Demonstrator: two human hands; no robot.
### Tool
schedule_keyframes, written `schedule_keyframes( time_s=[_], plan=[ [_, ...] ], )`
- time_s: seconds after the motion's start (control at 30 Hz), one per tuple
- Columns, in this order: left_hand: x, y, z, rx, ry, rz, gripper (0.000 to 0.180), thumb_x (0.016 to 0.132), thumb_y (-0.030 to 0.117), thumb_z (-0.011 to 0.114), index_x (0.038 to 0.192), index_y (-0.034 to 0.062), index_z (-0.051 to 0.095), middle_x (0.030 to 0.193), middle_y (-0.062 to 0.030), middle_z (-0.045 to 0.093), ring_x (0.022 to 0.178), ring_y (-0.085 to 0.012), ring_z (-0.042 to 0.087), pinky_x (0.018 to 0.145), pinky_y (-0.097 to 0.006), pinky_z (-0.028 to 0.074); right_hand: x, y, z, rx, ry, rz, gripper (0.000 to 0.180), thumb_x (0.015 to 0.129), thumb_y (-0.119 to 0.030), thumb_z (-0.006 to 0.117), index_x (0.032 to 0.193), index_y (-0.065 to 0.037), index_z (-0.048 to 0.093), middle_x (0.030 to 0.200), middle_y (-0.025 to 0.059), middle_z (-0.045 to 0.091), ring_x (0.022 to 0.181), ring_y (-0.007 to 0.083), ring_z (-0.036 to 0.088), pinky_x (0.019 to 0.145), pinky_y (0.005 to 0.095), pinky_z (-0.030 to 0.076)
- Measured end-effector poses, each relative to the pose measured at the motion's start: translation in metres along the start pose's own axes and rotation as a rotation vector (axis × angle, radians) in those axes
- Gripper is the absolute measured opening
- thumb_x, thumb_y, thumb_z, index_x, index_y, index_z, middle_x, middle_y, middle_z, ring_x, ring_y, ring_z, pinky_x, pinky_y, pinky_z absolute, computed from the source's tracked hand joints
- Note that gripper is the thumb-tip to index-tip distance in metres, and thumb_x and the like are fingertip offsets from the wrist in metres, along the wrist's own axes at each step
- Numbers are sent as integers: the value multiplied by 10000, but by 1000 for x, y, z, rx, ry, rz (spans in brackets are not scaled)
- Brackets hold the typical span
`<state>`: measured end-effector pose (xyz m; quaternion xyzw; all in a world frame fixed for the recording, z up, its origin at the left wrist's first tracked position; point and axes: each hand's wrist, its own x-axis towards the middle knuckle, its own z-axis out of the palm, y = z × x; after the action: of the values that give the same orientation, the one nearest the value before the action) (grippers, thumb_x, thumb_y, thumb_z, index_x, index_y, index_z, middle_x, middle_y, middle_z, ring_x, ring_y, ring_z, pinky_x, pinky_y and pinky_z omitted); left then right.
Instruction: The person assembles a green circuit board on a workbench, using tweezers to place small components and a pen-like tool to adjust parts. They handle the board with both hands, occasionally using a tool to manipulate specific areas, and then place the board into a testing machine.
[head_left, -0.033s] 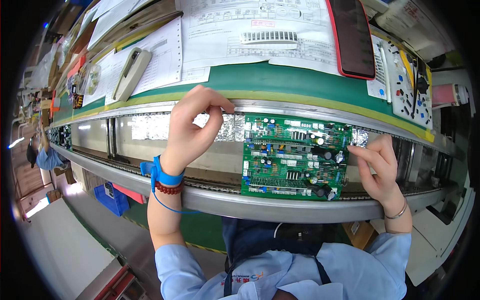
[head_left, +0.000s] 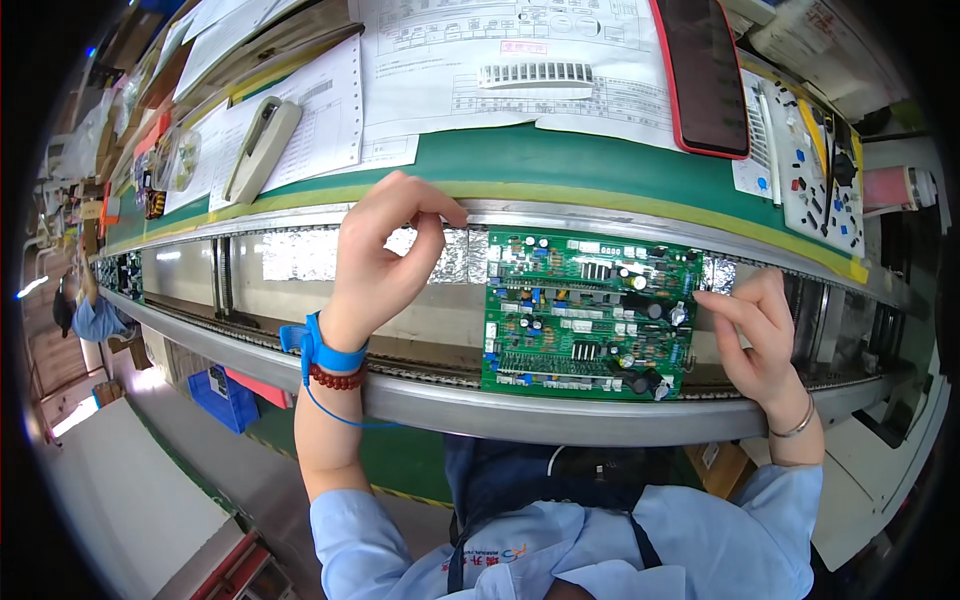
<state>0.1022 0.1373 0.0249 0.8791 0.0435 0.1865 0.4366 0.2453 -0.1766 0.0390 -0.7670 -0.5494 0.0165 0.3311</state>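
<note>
A green circuit board (head_left: 590, 315) with rows of capacitors, connectors and other small parts lies across the two metal rails of a conveyor. Up at the far rail (head_left: 560, 214), left of the board, my left hand (head_left: 385, 250) has its thumb and index finger curled together. Whatever may be between those fingertips is too small or hidden to tell. A blue wrist strap (head_left: 335, 345) with a cord and a red bead bracelet are on that wrist. At the board's right edge, my right hand (head_left: 755, 330) reaches with its index finger extended, the tip at the edge, the fingers apart.
Behind the far rail lie printed papers (head_left: 480, 110), a strip of small labels (head_left: 537, 76), a stapler-like beige tool (head_left: 263, 150) and a red-edged phone (head_left: 705, 80). A tray of loose components (head_left: 822, 180) stands at right. Another person (head_left: 95, 315) is far left by the conveyor.
</note>
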Motion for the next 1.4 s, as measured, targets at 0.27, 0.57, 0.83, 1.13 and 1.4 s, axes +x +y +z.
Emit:
schedule_keyframes(
  time_s=[0.27,0.57,0.83,1.13,1.4],
  plan=[
    [0,1,0,18,-2,-2,208,718,-127,494,792,18,623,747,-57,632,670,-168,538,618,-277,435,-1,2,1,-7,13,-12,320,652,55,651,948,-63,685,705,28,443,652,200,435,625,319,333],
    [0,3,-1,45,-16,21,212,714,-140,490,777,14,622,741,-57,632,667,-177,546,622,-284,436,0,1,-1,-11,8,-20,324,650,48,650,953,-60,686,711,26,448,654,196,437,626,321,336],
    [4,27,15,-90,-407,237,519,624,68,472,1131,21,569,1169,-93,609,1082,-306,472,923,-412,351,4,0,2,27,39,-1,336,646,44,646,968,-43,683,724,27,454,656,198,439,626,321,342],
    [6,29,27,-27,-540,283,423,778,236,421,1108,18,571,1188,-112,623,1082,-313,446,968,-431,324,5,3,3,26,40,3,323,638,46,652,947,-42,686,705,24,452,645,197,439,617,323,333],
    [5,29,30,-37,-567,256,423,781,239,421,1107,17,574,1182,-110,620,1064,-308,445,959,-420,340,7,2,3,25,41,-3,314,639,44,658,940,-41,686,701,21,457,636,193,441,613,324,329]
  ],
)
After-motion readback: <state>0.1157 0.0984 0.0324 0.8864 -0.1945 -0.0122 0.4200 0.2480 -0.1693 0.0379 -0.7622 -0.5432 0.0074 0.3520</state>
